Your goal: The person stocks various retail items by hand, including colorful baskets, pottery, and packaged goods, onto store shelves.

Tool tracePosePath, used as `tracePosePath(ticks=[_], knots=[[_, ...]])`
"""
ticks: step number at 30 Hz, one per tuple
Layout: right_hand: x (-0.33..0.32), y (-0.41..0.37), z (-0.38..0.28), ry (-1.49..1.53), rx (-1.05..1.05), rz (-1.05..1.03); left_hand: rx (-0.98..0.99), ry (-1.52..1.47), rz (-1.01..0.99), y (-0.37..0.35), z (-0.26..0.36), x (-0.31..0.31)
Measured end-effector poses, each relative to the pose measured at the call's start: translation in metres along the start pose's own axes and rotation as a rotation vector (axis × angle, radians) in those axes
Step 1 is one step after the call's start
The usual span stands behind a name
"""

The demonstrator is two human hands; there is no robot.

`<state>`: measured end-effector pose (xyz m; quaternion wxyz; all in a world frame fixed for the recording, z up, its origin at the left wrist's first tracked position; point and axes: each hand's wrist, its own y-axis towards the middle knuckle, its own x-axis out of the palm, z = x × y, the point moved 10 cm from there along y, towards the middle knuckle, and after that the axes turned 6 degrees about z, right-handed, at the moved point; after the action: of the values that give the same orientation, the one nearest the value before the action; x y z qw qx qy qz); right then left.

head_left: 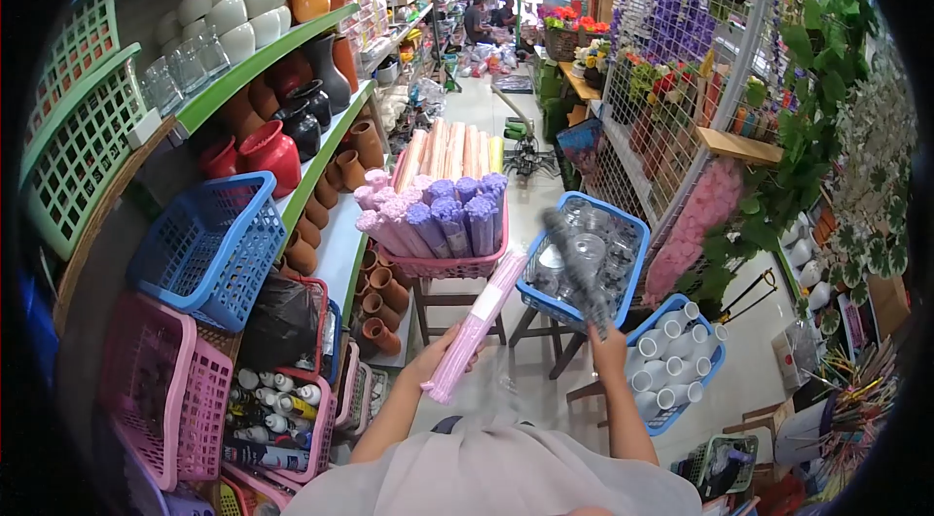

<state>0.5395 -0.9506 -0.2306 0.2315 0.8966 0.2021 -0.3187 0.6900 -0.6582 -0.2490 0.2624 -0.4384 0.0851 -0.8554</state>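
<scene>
Before a blue basket, left hand gripping pink bundle, right hand raised, clutching brush (blurred)

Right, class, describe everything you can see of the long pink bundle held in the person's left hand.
The pink bundle is a long, slim sheaf of thin pale-pink rods, seemingly in a clear glossy sleeve. It is straight and tilted, with its lower end toward the person and its upper end up and right, by the pink basket; whether they touch is unclear. The left hand grips it near the lower end. The right hand, gripping a blurred dark duster, is apart from it.
</scene>
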Motion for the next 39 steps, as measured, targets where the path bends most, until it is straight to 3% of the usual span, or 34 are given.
tracePosePath(ticks=[4,8,10,14,22,26,28,29,31,32,34,35,39], knots=[[0.005,0.036,-0.003,-0.131,0.106,0.006,0.052,-0.069,-0.062,-0.015,0.011,-0.006],[0.05,0.067,-0.002,-0.209,-0.032,-0.025,0.143,-0.079,0.022,-0.024,0.021,-0.019],[0.053,0.071,-0.024,-0.224,-0.175,0.056,0.151,-0.124,0.061,-0.024,0.021,-0.031],[0.092,0.062,-0.018,-0.393,-0.205,-0.067,0.164,-0.172,0.027,-0.028,0.022,-0.041],[0.072,0.045,-0.041,-0.417,-0.203,0.045,0.189,-0.101,0.055,-0.031,0.025,-0.037],[0.063,0.026,-0.087,-0.133,-0.408,0.127,0.285,0.058,0.059,-0.031,0.03,-0.022],[0.096,0.019,-0.1,0.344,-0.286,-0.212,0.302,0.204,0.093,-0.029,0.031,-0.016],[0.1,0.016,-0.111,0.344,-0.282,-0.211,0.298,0.206,0.092,-0.029,0.03,-0.009],[0.125,0.003,-0.135,0.877,0.046,-0.51,0.271,0.478,0.177,-0.036,0.029,0.013],[0.122,0.002,-0.149,0.884,0.047,-0.507,0.27,0.485,0.177,-0.036,0.028,0.019],[0.137,-0.009,-0.16,1.229,0.447,-0.648,0.316,0.731,0.178,-0.039,0.031,0.036],[0.137,-0.006,-0.179,1.411,0.413,-0.709,0.334,0.817,0.16,-0.044,0.032,0.046],[0.132,-0.017,-0.206,1.517,0.507,-0.737,0.338,0.96,0.25,-0.054,0.027,0.039]])
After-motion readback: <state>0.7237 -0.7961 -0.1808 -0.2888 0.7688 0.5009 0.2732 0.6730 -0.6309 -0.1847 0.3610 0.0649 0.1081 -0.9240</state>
